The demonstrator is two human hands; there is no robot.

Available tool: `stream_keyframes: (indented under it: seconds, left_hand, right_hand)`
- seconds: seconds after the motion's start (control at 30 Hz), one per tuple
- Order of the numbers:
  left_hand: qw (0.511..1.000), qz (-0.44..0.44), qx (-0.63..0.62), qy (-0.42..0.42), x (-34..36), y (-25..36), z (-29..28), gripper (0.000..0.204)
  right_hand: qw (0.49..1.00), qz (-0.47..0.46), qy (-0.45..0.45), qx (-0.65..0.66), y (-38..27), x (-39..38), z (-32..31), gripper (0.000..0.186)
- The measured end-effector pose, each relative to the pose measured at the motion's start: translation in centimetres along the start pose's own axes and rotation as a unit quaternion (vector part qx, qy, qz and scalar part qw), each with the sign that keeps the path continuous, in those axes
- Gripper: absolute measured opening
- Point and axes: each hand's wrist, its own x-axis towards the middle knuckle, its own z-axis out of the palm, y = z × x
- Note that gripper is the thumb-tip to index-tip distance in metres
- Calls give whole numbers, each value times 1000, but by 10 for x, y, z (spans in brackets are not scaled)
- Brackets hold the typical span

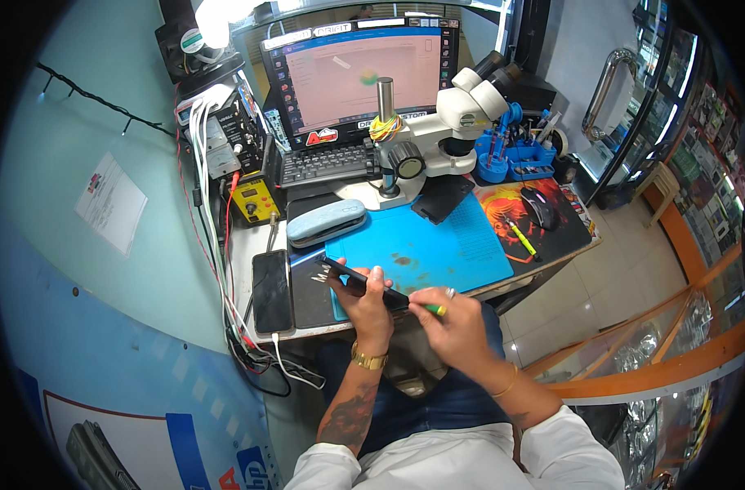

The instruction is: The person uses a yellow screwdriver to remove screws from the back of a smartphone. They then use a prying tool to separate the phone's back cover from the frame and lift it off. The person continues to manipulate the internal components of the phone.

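My left hand [368, 305] is wrapped round a dark smartphone [395, 298], held edge-on above the front edge of the bench. My right hand [458, 328] pinches a small green and yellow screwdriver [436, 309], whose tip is at the near right end of the phone. Fingers hide the tip, so I cannot tell what exactly it touches. Beneath both hands lies a blue silicone work mat [462, 261] with brown stains. Another dark phone [273, 287] rests at the left front of the bench, with a white cable at its lower end.
A grey-blue case [327, 223] and a black phone-sized panel [443, 198] sit behind. Further back are a microscope [470, 106], keyboard [323, 166], monitor [356, 73] and yellow power unit [254, 199]. A yellow-green pen-like tool [523, 240] and mouse [539, 208] lie right.
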Motion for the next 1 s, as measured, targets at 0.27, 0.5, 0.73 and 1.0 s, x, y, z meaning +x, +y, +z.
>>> stream_keyframes:
  seconds: [0.27, 0.5, 0.73, 1.0]
  left_hand:
    - [998, -18, -13, -56, 9, -1, -2, 55]
    - [994, -73, -6, -78, 13, 8, 7, 50]
    - [985, 35, 164, -49, 19, 19, 24, 60]
    - [875, 90, 473, -45, 24, 34, 45, 96]
  right_hand:
    - [811, 378, -158, 418, 48, 22, -20, 12]
    - [628, 431, -188, 620, 92, 17, -9, 14]
    - [852, 357, -57, 377, 77, 4, -14, 23]
    - [973, 210, -48, 83, 46, 6, 4, 33]
